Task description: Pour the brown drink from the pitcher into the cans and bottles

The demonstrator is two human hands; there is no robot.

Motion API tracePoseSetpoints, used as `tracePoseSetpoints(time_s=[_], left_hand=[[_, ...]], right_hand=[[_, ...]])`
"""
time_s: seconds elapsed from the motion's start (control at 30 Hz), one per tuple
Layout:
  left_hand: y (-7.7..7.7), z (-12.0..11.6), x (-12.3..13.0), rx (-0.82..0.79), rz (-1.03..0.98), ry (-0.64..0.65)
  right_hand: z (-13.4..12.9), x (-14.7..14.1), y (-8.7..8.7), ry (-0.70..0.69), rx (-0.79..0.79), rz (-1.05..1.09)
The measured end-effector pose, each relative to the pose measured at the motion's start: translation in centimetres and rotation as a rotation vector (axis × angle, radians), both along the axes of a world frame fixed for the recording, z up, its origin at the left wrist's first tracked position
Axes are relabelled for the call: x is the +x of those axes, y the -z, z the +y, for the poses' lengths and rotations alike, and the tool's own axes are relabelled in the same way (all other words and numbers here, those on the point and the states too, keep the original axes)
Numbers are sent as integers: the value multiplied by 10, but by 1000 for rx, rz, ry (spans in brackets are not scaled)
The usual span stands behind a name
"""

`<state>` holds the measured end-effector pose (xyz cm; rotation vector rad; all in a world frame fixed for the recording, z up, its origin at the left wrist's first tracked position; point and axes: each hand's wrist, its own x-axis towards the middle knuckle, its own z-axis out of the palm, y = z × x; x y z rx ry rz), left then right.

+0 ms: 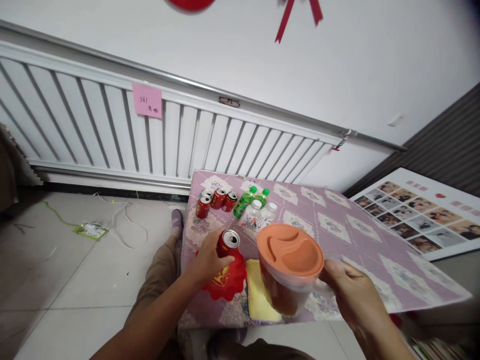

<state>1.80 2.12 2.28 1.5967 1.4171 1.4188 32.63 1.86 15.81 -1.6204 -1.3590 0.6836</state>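
Note:
My left hand is wrapped round a red soda can with its top opened. The can is over the far part of a red scalloped plate with gold print; whether it touches the plate I cannot tell. In my right hand is the handle of a clear pitcher with an orange lid and brown liquid inside. The pitcher partly covers a folded yellow cloth on the table.
Farther back on the flowered tablecloth stand several red cans, green bottles and white-capped bottles. A white radiator lines the wall. A photo board leans at right; a power strip lies on the floor.

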Motion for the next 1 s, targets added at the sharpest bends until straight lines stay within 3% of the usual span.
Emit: tracePoseSetpoints(time_s=[0.1, 0.37, 0.7, 1.0], left_hand=[[-4, -3, -1, -19, 0, -8], [-14, -7, 0, -84, -22, -17], [-19, -7, -4, -132, -24, -7], [-19, -8, -5, -145, -21, 7]], right_hand=[[1, -8, -4, 2, -87, 0], [9, -22, -15, -62, -120, -72], [17, -29, -12, -88, -99, -124], [15, -42, -21, -107, -96, -190]])
